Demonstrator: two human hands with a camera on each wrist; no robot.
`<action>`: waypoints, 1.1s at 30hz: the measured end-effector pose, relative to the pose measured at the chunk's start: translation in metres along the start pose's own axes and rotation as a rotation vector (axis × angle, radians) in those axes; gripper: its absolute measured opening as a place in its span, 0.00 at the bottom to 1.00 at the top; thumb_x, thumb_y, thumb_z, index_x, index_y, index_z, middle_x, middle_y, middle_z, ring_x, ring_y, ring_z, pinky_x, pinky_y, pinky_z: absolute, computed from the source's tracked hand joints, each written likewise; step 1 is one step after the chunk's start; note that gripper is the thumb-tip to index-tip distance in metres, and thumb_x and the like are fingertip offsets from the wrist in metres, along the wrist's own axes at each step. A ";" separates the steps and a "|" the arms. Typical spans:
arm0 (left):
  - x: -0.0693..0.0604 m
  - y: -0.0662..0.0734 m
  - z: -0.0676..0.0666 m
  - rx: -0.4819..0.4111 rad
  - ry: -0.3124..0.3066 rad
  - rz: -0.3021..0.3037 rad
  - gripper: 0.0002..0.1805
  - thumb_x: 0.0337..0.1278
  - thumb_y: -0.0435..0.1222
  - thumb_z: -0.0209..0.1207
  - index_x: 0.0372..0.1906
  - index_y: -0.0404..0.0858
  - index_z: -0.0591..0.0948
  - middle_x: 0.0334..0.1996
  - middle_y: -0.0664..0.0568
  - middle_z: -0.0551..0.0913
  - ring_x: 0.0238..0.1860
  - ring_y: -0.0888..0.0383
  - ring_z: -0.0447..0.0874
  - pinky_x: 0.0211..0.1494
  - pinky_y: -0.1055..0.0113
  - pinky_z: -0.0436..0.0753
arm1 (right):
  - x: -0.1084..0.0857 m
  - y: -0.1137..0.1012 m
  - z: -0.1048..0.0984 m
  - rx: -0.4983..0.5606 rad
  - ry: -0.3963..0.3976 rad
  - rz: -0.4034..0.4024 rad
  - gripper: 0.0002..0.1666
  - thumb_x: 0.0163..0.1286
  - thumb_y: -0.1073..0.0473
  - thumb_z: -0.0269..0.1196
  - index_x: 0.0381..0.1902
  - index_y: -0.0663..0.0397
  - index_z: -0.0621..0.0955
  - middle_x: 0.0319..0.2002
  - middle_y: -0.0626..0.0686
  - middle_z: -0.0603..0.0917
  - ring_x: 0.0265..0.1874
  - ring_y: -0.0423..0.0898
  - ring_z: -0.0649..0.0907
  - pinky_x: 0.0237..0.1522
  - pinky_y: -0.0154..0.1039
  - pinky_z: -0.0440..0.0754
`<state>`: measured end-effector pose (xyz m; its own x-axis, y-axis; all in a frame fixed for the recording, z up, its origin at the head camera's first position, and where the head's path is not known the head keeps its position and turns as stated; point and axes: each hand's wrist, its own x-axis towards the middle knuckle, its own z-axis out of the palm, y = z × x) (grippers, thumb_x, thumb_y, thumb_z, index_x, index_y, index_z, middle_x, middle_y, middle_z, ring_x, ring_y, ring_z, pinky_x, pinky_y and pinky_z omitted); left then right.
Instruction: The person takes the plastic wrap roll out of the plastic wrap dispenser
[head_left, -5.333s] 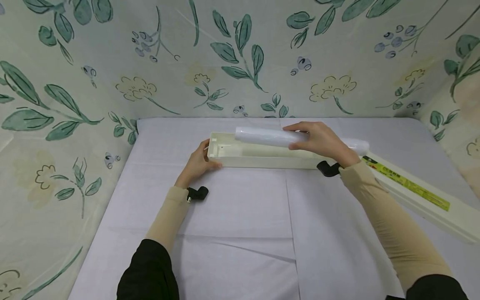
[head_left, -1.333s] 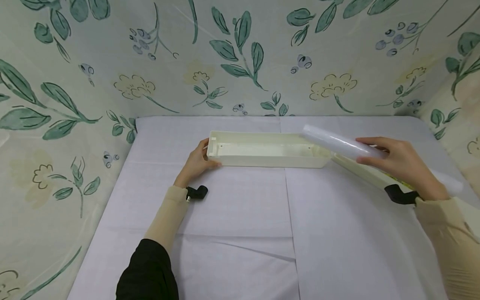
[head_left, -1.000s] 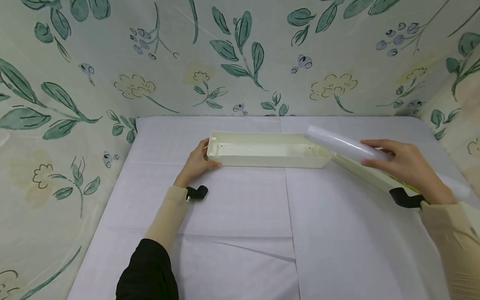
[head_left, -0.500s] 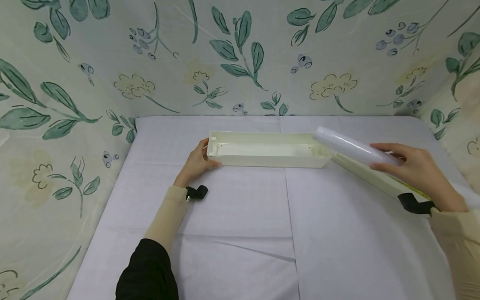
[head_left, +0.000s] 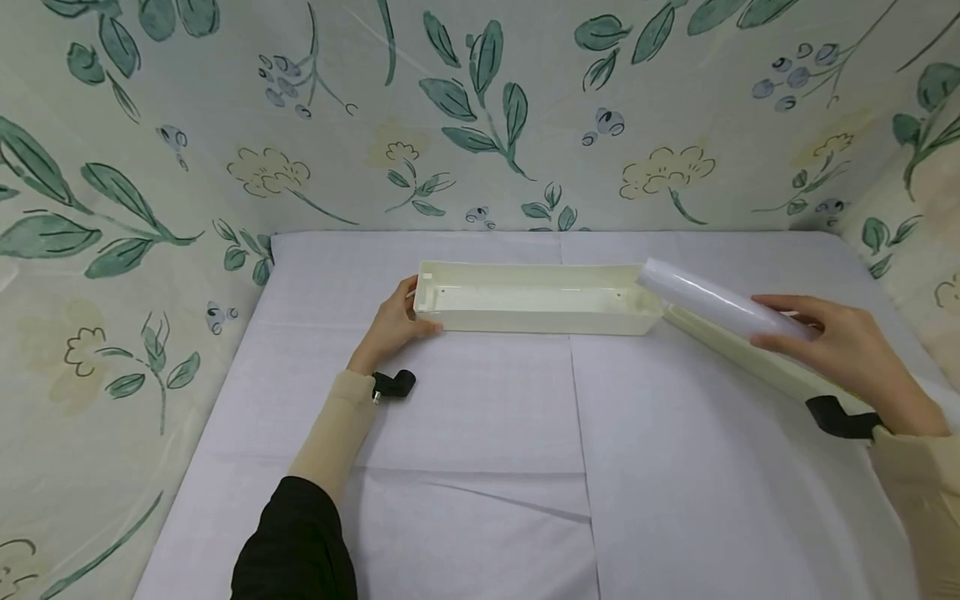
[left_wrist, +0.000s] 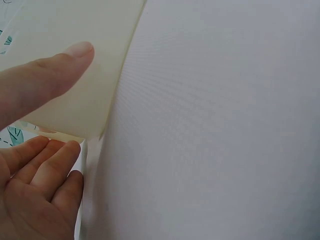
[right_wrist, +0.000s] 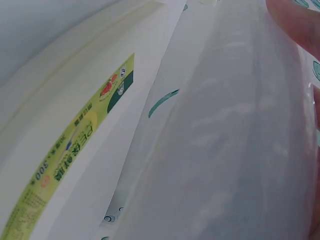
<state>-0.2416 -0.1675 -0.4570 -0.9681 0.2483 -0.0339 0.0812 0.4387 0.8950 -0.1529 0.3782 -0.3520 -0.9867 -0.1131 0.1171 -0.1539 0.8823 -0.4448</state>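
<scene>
In the head view, a long cream cling film dispenser box (head_left: pixel 540 322) lies open-topped at the back middle. At its left end my left hand (head_left: pixel 393 327) holds it, the thumb (left_wrist: pixel 60 75) along the front face and the other fingers at the end wall. To the right, my right hand (head_left: pixel 851 350) grips a white, shiny roll of cling film (head_left: pixel 708 298) between thumb and fingers. The roll slants above the long cream lid (head_left: pixel 738 354), its left end by the box's right end. My right hand and forearm hide part of the lid.
A yellow-green printed label (right_wrist: pixel 75 135) runs along the lid in the right wrist view. White cloth (head_left: pixel 480 417) covers the table, with creases at the front. A leaf-patterned curtain (head_left: pixel 450 125) hangs behind and at both sides.
My right hand has lifted the cling film roll from over the box and carried it right and toward me, tilting it. It keeps drifting that way. My left hand stays at the box.
</scene>
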 end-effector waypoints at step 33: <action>-0.010 0.023 -0.003 -0.006 -0.020 -0.013 0.52 0.48 0.30 0.71 0.73 0.31 0.50 0.71 0.37 0.56 0.67 0.41 0.62 0.67 0.49 0.62 | -0.031 0.022 0.000 -0.050 -0.003 0.111 0.38 0.60 0.49 0.70 0.62 0.66 0.73 0.51 0.76 0.73 0.36 0.64 0.74 0.17 0.32 0.70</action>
<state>-0.2308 -0.1624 -0.4351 -0.9642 0.2597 -0.0538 0.0676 0.4369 0.8970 -0.1260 0.4010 -0.3656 -0.9976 -0.0150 0.0671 -0.0412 0.9112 -0.4098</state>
